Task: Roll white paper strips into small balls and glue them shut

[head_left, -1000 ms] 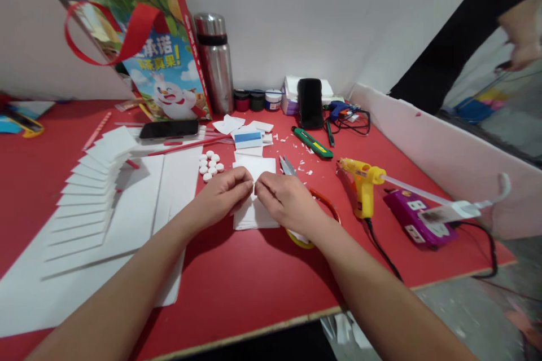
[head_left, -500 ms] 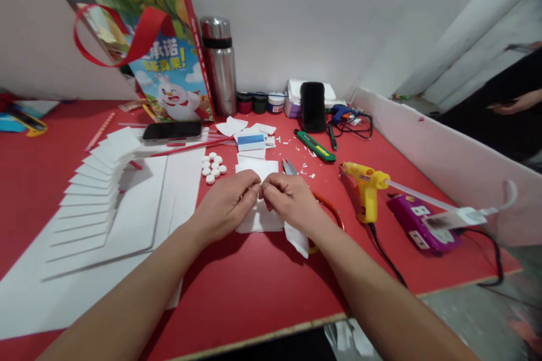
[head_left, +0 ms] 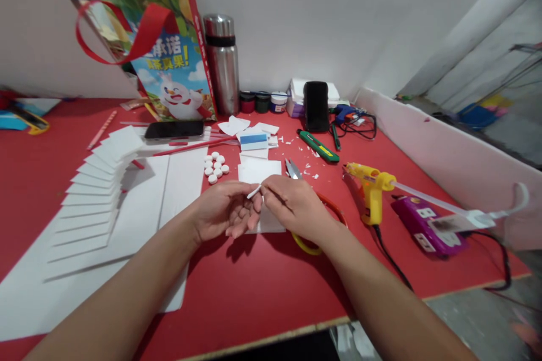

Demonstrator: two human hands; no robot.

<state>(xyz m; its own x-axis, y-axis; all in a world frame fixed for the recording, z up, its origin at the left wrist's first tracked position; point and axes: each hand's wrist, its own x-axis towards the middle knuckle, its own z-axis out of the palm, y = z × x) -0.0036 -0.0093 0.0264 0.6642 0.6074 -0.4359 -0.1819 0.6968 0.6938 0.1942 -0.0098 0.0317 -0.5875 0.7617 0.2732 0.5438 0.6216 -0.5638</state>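
Both hands meet over the middle of the table around a small white rolled piece of paper [head_left: 254, 192]. My left hand [head_left: 224, 208] is turned partly palm-up, its thumb and forefinger at the roll and the other fingers loosely curled. My right hand [head_left: 292, 200] pinches the upper end of the roll, knuckles up. Under the hands lie white paper sheets [head_left: 259, 169]. Scissors [head_left: 293, 169] with orange and yellow handles lie partly hidden beneath my right hand. A cluster of white round pellets [head_left: 215, 167] sits left of the sheets.
A stepped white card model [head_left: 95, 197] stands at left. A yellow glue gun [head_left: 370, 192] and purple power strip [head_left: 427, 225] are at right. Behind are a green cutter [head_left: 317, 145], a steel flask [head_left: 222, 67], phones [head_left: 174, 130] and a gift bag [head_left: 178, 79].
My left hand has rolled palm-up and its fingers have opened out somewhat. The white paper flap that hung below my right hand no longer shows. The person at the right has left view.
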